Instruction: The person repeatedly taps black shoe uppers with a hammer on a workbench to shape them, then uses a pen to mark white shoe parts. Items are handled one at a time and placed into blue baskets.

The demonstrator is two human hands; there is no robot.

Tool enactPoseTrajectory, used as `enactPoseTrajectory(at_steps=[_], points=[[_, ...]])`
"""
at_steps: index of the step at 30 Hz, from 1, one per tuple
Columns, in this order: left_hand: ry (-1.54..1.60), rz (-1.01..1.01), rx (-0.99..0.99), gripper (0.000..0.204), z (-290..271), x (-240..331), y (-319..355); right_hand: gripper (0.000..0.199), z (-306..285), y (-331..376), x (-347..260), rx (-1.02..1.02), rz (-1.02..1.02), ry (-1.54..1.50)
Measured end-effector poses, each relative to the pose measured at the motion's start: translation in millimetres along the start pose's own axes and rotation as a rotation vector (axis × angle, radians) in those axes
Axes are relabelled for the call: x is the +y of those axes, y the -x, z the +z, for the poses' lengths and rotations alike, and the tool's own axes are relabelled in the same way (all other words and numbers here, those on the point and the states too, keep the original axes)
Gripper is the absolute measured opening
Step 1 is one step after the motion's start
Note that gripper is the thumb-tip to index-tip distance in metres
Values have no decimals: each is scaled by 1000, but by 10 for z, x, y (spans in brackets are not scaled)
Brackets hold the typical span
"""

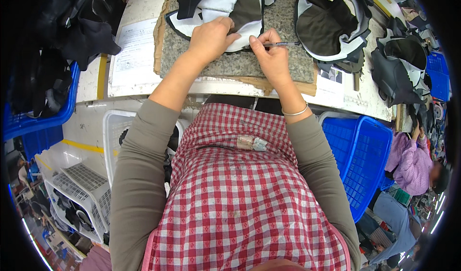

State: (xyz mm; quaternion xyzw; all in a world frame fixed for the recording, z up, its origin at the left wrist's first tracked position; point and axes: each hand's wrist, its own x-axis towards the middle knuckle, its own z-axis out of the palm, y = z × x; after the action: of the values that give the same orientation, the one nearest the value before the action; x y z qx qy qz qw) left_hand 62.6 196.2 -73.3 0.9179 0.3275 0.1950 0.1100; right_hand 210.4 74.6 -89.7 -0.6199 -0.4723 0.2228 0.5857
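Note:
A black and white shoe upper [249, 28] with a brown-grey lining lies on a speckled stone slab [185, 52]. My left hand [211, 39] bears on its white part, fingers bent and thumb along the lower edge. My right hand [272, 57] pinches a slim pen [285, 44] at the right end of that edge. The pen's back end points right; its tip is hidden or too small to make out. Right of the slab, a bundle of similar uppers [331, 24] lies with its lining showing.
Cardboard [249, 81] sticks out under the slab on the white table [86, 86]. A printed sheet [134, 50] lies left. More uppers [398, 64] are piled at right. Blue baskets [362, 160] and a white basket [113, 132] stand below the table edge. A person in pink [410, 163] works at far right.

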Motion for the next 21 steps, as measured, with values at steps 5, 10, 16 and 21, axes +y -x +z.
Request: enactPoseTrajectory(at_steps=[5, 10, 16, 21], points=[[80, 22, 12, 38, -20, -78, 5, 29, 22, -15, 55, 39, -81, 140], [90, 10, 27, 38, 9, -64, 14, 28, 24, -38, 87, 26, -111, 190], [103, -11, 30, 39, -60, -7, 40, 27, 5, -26, 110, 36, -146, 184], [193, 5, 172, 52, -300, 250, 58, 23, -112, 19, 78, 50, 58, -189]])
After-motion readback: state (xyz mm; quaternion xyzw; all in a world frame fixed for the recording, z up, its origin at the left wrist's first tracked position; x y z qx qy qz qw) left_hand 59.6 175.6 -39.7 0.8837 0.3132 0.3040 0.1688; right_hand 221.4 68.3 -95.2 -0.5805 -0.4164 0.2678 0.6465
